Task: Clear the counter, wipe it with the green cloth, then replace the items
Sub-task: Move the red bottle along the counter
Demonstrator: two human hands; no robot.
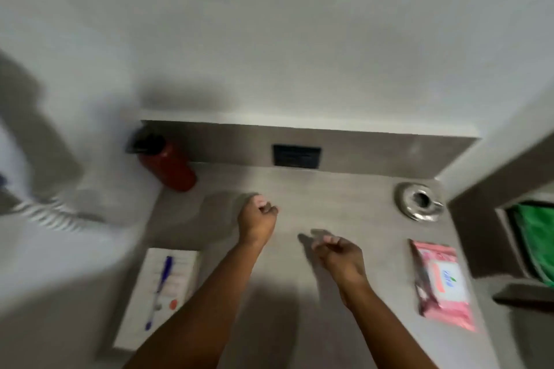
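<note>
Left grip clenched on nothing; right grip released, fingers loosely curled as far as the blur shows. Both over bare mid-bench. Red bottle capped, standing back-left, contents hidden. Metal dish back-right. Wipes pack flat along right edge. Notepad carrying blue pen at left edge. Open room between notepad and wipes pack.

left hand: bare | right hand: bare | forearms: bare to the frame's lower edge
</note>
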